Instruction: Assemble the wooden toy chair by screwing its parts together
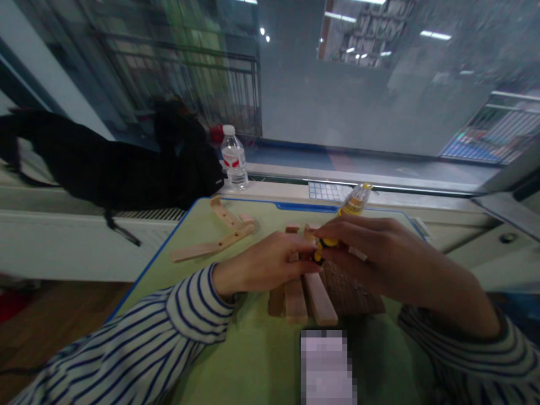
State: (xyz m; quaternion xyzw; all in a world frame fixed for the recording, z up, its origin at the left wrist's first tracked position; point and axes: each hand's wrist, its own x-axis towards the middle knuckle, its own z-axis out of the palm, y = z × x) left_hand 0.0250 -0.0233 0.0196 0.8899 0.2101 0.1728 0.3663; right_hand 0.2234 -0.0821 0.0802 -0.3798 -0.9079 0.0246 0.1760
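Observation:
Over the table, my left hand [274, 261] and my right hand [379, 247] meet, fingertips almost touching. Between my right fingers is a small yellow-and-black object [329, 243]; its kind is not clear. My left thumb and forefinger pinch together right beside it, and what they grip is hidden. Under the hands, two pale wooden strips [296, 301] lie side by side across a dark brown, rough-looking wooden block [352, 289]. Their far ends stick out beyond my fingers. Left of them lie several jointed wooden pieces with holes [211, 247].
The green tabletop [248, 349] has a blue edge. A pixelated pale rectangle [327, 368] covers something at its near side. A clear bottle with a yellow cap [356, 199] stands behind my right hand. On the sill are a water bottle [234, 160] and a black bag [139, 169], before a window.

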